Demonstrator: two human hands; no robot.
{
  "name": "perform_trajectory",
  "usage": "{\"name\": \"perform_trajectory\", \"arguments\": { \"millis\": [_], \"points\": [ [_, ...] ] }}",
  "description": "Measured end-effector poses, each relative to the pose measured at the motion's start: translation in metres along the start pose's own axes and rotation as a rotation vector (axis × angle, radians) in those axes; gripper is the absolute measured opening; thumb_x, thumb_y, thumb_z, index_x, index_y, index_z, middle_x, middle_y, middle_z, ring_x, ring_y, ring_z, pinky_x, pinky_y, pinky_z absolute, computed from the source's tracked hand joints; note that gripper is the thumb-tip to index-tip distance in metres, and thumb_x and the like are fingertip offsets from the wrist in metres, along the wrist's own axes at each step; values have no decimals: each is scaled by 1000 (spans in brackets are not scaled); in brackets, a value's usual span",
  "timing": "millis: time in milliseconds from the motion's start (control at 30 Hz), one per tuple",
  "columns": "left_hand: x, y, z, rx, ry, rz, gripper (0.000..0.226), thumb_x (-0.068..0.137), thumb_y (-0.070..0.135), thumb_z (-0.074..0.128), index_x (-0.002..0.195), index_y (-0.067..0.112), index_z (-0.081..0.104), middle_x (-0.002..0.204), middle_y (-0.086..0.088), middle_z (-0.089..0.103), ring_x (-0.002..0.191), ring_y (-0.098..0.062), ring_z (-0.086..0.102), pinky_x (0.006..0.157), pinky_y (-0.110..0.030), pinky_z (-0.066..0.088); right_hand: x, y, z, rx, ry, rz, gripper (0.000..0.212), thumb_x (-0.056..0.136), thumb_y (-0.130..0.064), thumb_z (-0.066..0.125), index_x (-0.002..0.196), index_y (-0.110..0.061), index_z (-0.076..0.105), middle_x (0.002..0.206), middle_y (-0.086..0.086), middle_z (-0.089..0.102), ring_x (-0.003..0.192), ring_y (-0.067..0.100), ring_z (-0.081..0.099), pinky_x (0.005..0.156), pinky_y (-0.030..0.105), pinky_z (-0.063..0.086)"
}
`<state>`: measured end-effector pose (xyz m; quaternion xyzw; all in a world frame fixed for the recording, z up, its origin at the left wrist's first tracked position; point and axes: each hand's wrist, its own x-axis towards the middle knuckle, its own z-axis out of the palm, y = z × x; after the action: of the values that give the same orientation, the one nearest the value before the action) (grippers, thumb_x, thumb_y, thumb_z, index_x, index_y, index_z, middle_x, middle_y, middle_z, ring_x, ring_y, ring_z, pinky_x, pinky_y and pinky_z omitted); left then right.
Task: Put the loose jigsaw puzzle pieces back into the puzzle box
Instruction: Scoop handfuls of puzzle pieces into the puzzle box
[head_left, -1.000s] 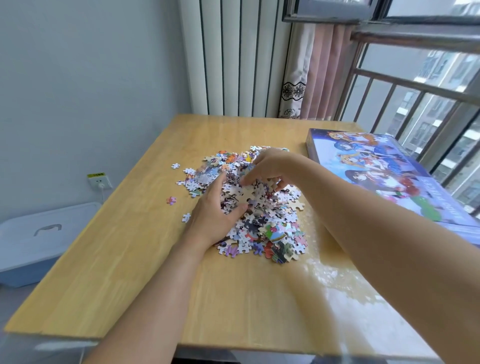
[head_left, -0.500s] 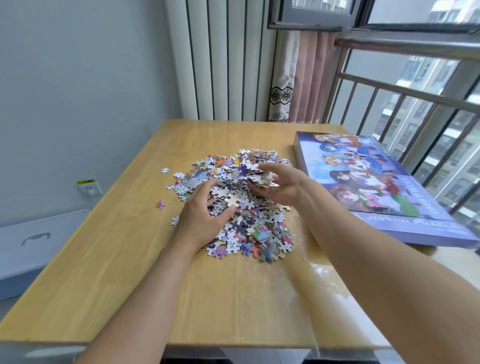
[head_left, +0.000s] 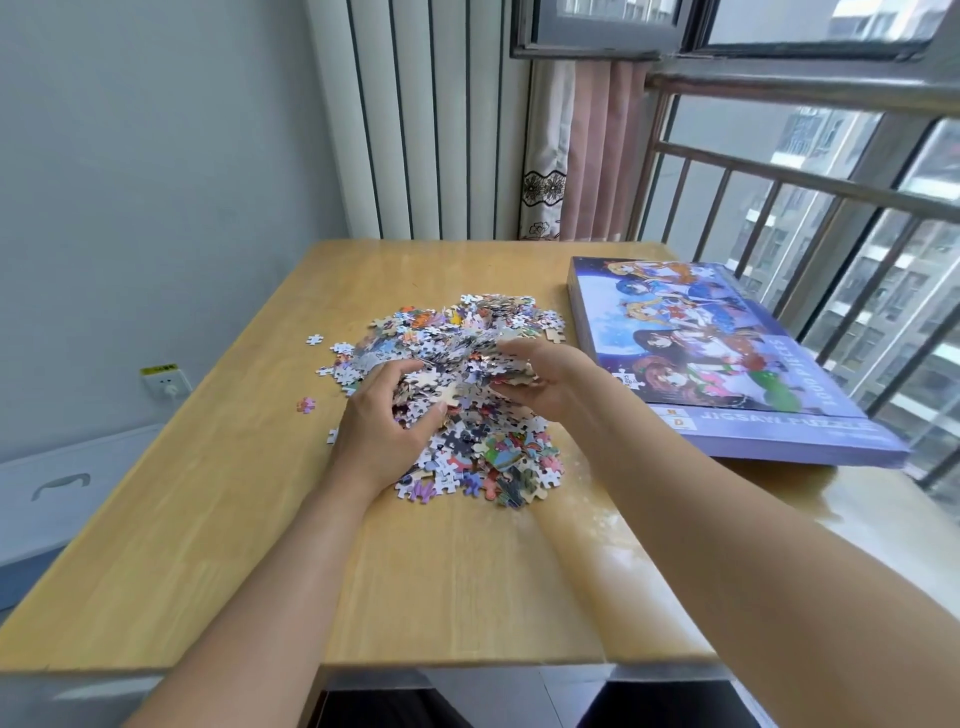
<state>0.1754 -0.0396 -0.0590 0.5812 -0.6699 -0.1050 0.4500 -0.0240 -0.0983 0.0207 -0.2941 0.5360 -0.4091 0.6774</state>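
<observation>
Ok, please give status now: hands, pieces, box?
Left hand and right hand cupping puzzle pieces between them. Puzzle box closed, lid on. Path clear.

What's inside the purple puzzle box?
You can't see inside. The puzzle box lies shut, its picture lid on top with one stray piece resting on it. The pile of pieces sits beside it on the table.

Light wood tabletop (head_left: 208, 545) w/ glossy sheen on its right side, daylight reflecting off it. Pale grey wall (head_left: 156, 182) on the left, w/ a white socket (head_left: 166, 384) low down, yellow label above it. White ribbed radiator (head_left: 426, 130) behind the tabletop, pink curtain (head_left: 597, 156) beside it. Window w/ metal railing (head_left: 805, 208) at right, apartment blocks outside. White-lidded blue storage bin (head_left: 57, 493) on the floor, left.
</observation>
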Motion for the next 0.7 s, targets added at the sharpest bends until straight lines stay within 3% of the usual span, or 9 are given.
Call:
{"name": "perform_trajectory", "arguments": {
  "millis": [67,133,300,467,600,700],
  "points": [
    [-1,2,-1,17,15,33,42,84,40,73,123,30,58,122,12,61,110,-4,56,90,-17,42,-3,-1,-2,-26,8,-22,12,93,-6,68,102,-1,63,125,17,48,104,36,61,48,34,60],
    [-3,5,-2,31,33,67,38,85,37,72,119,27,61,117,11,62,107,-6,58,88,-19,44,-7,-1,-6,-11,11,-29,5,94,-5,67,95,-2,63,117,15,46,93,34,58,50,35,61],
    [-7,18,-4,39,91,159,30,84,30,68,112,20,65,109,9,64,102,-8,59,88,-16,46,-23,0,-20,81,-56,3,3,94,-3,67,95,-3,64,102,9,43,92,36,55,55,39,63],
    [-6,37,0,48,92,196,25,85,22,72,109,17,67,107,6,66,103,-13,61,88,-35,52,-40,-6,-34,189,-67,8,7,92,0,68,96,1,62,104,17,47,87,36,60,51,40,62],
    [6,62,17,74,-77,184,40,83,33,74,120,27,61,121,11,60,112,-5,53,96,-29,45,-54,-20,-52,233,-71,-13,10,94,-1,67,101,2,61,109,21,55,87,34,64,52,40,62],
    [15,88,45,74,-240,180,61,81,37,79,134,21,54,134,4,54,116,-5,45,96,-27,38,-66,-35,-64,226,-100,-39,12,96,-4,65,104,3,60,114,22,62,90,31,66,59,42,63]
  ]
}}
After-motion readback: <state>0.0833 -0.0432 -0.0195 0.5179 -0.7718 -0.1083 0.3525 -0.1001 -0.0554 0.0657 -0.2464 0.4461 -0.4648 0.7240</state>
